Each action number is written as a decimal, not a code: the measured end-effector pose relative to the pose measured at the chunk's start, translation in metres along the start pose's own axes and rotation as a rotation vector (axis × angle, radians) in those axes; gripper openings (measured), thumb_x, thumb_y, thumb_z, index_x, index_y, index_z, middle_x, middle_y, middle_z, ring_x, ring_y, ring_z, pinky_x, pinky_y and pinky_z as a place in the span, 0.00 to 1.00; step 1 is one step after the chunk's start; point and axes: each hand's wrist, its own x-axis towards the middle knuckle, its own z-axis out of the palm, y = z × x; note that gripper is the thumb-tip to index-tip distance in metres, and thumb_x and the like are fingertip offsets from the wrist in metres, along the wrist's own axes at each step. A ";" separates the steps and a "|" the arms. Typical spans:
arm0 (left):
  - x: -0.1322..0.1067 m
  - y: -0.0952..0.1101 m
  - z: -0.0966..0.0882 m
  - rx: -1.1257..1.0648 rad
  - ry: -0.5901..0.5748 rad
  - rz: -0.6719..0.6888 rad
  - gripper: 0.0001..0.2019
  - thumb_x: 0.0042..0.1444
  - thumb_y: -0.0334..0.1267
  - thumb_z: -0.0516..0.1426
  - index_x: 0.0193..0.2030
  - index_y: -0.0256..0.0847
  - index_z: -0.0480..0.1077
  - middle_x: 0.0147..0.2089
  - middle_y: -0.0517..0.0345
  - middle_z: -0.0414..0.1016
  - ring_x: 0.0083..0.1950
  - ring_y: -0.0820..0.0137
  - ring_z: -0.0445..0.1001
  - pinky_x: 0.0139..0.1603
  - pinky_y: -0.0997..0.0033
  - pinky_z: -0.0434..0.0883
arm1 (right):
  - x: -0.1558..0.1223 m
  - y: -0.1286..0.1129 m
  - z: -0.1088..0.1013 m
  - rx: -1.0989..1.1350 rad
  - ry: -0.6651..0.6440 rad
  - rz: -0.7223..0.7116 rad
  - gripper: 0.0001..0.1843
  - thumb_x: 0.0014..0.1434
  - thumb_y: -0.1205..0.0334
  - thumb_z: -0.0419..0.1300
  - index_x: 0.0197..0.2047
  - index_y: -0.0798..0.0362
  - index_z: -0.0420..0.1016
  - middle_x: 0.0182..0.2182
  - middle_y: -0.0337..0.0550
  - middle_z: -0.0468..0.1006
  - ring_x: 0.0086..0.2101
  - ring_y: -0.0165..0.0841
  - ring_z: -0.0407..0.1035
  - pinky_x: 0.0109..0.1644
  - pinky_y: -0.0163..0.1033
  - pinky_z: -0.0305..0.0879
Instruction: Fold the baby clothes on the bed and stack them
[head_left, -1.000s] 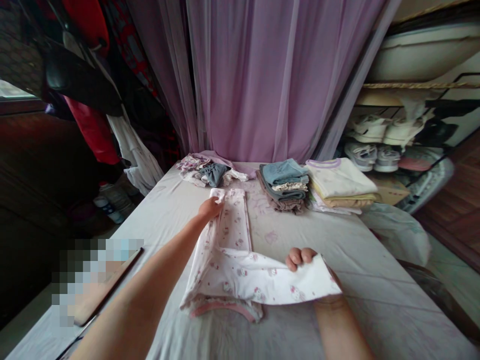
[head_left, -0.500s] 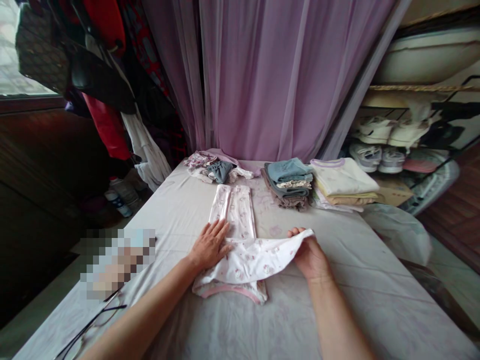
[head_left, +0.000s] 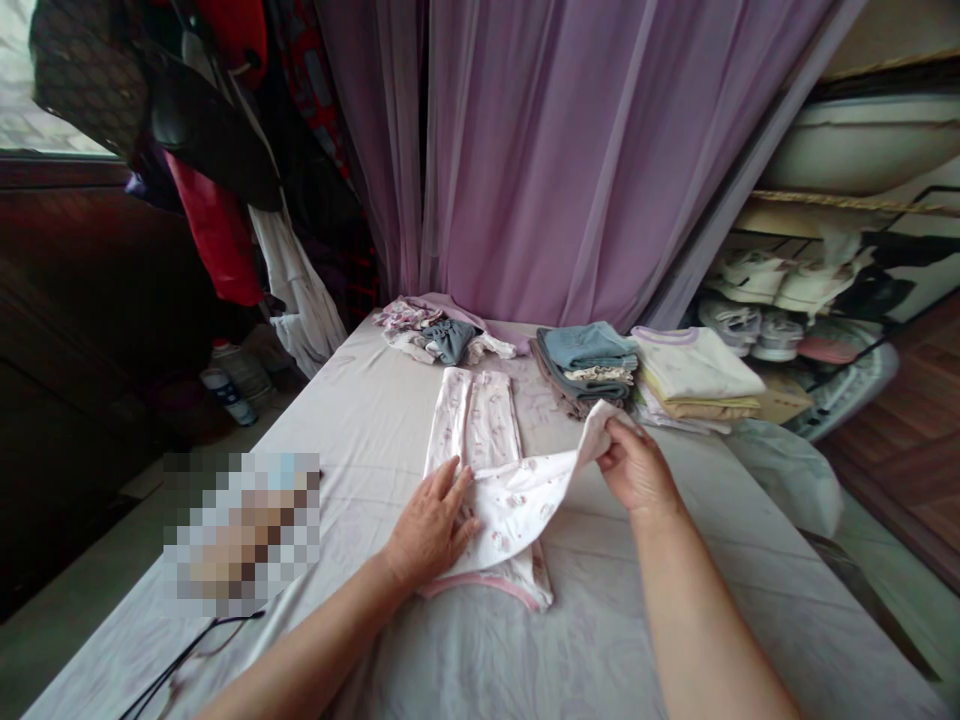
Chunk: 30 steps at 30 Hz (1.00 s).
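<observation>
A small white shirt (head_left: pixel 517 510) with a fine print and a pink neckline lies on the covered table, neckline towards me. My left hand (head_left: pixel 431 525) rests flat on its left part, fingers spread. Pinched in my right hand (head_left: pixel 634 460) is the end of the shirt's right-hand part, raised off the table and pulled to the right. Just beyond the shirt, printed pale trousers (head_left: pixel 476 415) lie with their legs side by side, partly covered by the shirt's far edge.
Folded clothes form a blue-grey stack (head_left: pixel 585 365) and a white-and-yellow stack (head_left: pixel 697 370) at the far right. A loose heap of clothes (head_left: pixel 442 335) lies at the back. Glasses (head_left: pixel 187 650) lie near the left edge. Shoes (head_left: pixel 750 290) stand on a rack beyond the table.
My right hand has lifted the shirt's right end higher, its fingers now closing on it from above. My left hand stays flat on the shirt. The view has shifted slightly.
</observation>
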 end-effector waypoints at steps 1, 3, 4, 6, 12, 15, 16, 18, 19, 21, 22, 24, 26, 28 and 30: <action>0.000 0.002 -0.004 -0.030 0.011 -0.013 0.26 0.64 0.47 0.51 0.65 0.36 0.60 0.65 0.38 0.63 0.64 0.57 0.65 0.62 0.54 0.66 | 0.002 -0.002 0.004 -0.006 -0.002 -0.028 0.19 0.36 0.59 0.74 0.34 0.49 0.77 0.27 0.32 0.79 0.26 0.26 0.72 0.24 0.28 0.64; 0.000 0.005 -0.010 -0.085 0.015 -0.015 0.18 0.64 0.41 0.50 0.59 0.38 0.66 0.56 0.43 0.72 0.56 0.60 0.71 0.58 0.57 0.70 | 0.007 -0.004 0.009 -0.017 -0.026 -0.073 0.17 0.38 0.59 0.73 0.33 0.49 0.77 0.26 0.32 0.79 0.25 0.26 0.71 0.23 0.28 0.62; 0.000 0.006 -0.012 -0.104 0.011 0.003 0.16 0.64 0.39 0.51 0.56 0.39 0.68 0.53 0.45 0.73 0.54 0.61 0.72 0.57 0.58 0.71 | 0.009 -0.004 0.010 -0.024 -0.039 -0.089 0.16 0.39 0.58 0.73 0.33 0.49 0.76 0.26 0.32 0.78 0.25 0.26 0.70 0.23 0.28 0.61; -0.001 0.007 -0.011 -0.114 0.008 0.049 0.15 0.63 0.38 0.53 0.55 0.39 0.69 0.54 0.47 0.74 0.57 0.60 0.70 0.61 0.55 0.68 | 0.012 -0.003 0.012 -0.037 -0.042 -0.104 0.15 0.40 0.59 0.72 0.32 0.49 0.77 0.26 0.32 0.79 0.26 0.27 0.71 0.25 0.30 0.63; -0.001 0.004 -0.005 -0.103 -0.026 0.089 0.21 0.58 0.37 0.56 0.58 0.38 0.67 0.64 0.47 0.67 0.68 0.55 0.60 0.68 0.49 0.59 | 0.030 0.004 0.036 -0.078 0.048 -0.236 0.16 0.38 0.60 0.72 0.34 0.51 0.78 0.30 0.33 0.80 0.33 0.32 0.73 0.36 0.36 0.69; 0.000 -0.001 -0.012 -0.204 -0.060 0.117 0.17 0.61 0.37 0.53 0.56 0.41 0.69 0.62 0.50 0.70 0.68 0.58 0.60 0.69 0.50 0.57 | 0.048 0.017 0.065 -0.190 -0.016 -0.225 0.18 0.39 0.56 0.71 0.35 0.53 0.78 0.29 0.35 0.80 0.32 0.33 0.73 0.37 0.38 0.69; 0.000 -0.003 -0.015 -0.263 -0.067 0.108 0.16 0.63 0.37 0.51 0.55 0.43 0.69 0.60 0.52 0.72 0.67 0.60 0.62 0.69 0.51 0.57 | 0.056 0.025 0.075 -0.256 -0.051 -0.212 0.19 0.40 0.53 0.71 0.35 0.54 0.78 0.29 0.36 0.80 0.31 0.33 0.73 0.36 0.38 0.69; 0.001 -0.006 -0.021 -0.420 -0.059 0.032 0.17 0.66 0.39 0.45 0.56 0.44 0.69 0.56 0.53 0.76 0.62 0.63 0.68 0.66 0.56 0.61 | 0.073 0.045 0.095 -0.415 -0.125 -0.208 0.21 0.42 0.50 0.69 0.37 0.55 0.79 0.29 0.39 0.81 0.31 0.34 0.73 0.36 0.38 0.69; 0.001 -0.008 -0.023 -0.506 -0.044 -0.034 0.19 0.67 0.40 0.43 0.59 0.44 0.67 0.53 0.53 0.77 0.58 0.64 0.72 0.63 0.59 0.64 | 0.082 0.056 0.104 -0.513 -0.157 -0.223 0.22 0.44 0.48 0.67 0.37 0.56 0.79 0.30 0.40 0.81 0.32 0.35 0.74 0.37 0.38 0.68; -0.001 -0.011 -0.023 -0.642 -0.016 -0.166 0.24 0.67 0.44 0.43 0.68 0.42 0.57 0.51 0.52 0.78 0.51 0.64 0.76 0.55 0.62 0.71 | 0.099 0.078 0.118 -0.732 -0.207 -0.263 0.22 0.49 0.47 0.63 0.39 0.56 0.78 0.32 0.42 0.82 0.33 0.35 0.74 0.38 0.37 0.69; -0.002 -0.013 -0.022 -0.677 -0.007 -0.214 0.29 0.66 0.46 0.45 0.71 0.41 0.49 0.52 0.51 0.77 0.50 0.63 0.76 0.52 0.63 0.72 | 0.106 0.087 0.124 -0.828 -0.228 -0.278 0.21 0.51 0.47 0.61 0.40 0.56 0.78 0.33 0.42 0.82 0.34 0.35 0.74 0.39 0.37 0.69; -0.004 -0.014 -0.018 -0.676 0.013 -0.248 0.38 0.62 0.48 0.51 0.74 0.42 0.38 0.54 0.51 0.75 0.52 0.60 0.75 0.50 0.62 0.73 | 0.117 0.103 0.131 -0.958 -0.267 -0.293 0.19 0.53 0.49 0.59 0.39 0.55 0.79 0.33 0.43 0.82 0.34 0.36 0.75 0.39 0.37 0.68; -0.005 -0.014 -0.014 -0.629 0.040 -0.239 0.39 0.59 0.44 0.54 0.74 0.45 0.40 0.55 0.53 0.75 0.53 0.61 0.74 0.50 0.63 0.72 | 0.123 0.115 0.135 -1.023 -0.298 -0.294 0.15 0.53 0.52 0.60 0.37 0.54 0.79 0.33 0.43 0.82 0.35 0.37 0.75 0.40 0.38 0.68; -0.005 -0.014 -0.011 -0.562 0.076 -0.230 0.33 0.58 0.38 0.52 0.71 0.48 0.51 0.47 0.56 0.78 0.46 0.64 0.76 0.47 0.65 0.72 | 0.127 0.123 0.138 -1.102 -0.310 -0.296 0.13 0.54 0.53 0.60 0.36 0.52 0.79 0.33 0.43 0.82 0.36 0.38 0.75 0.41 0.39 0.67; -0.004 -0.013 -0.012 -0.473 0.105 -0.228 0.28 0.57 0.34 0.51 0.66 0.47 0.60 0.37 0.58 0.78 0.39 0.66 0.75 0.44 0.64 0.71 | 0.129 0.130 0.140 -1.179 -0.311 -0.299 0.12 0.54 0.52 0.61 0.36 0.50 0.80 0.33 0.43 0.82 0.36 0.39 0.74 0.42 0.40 0.67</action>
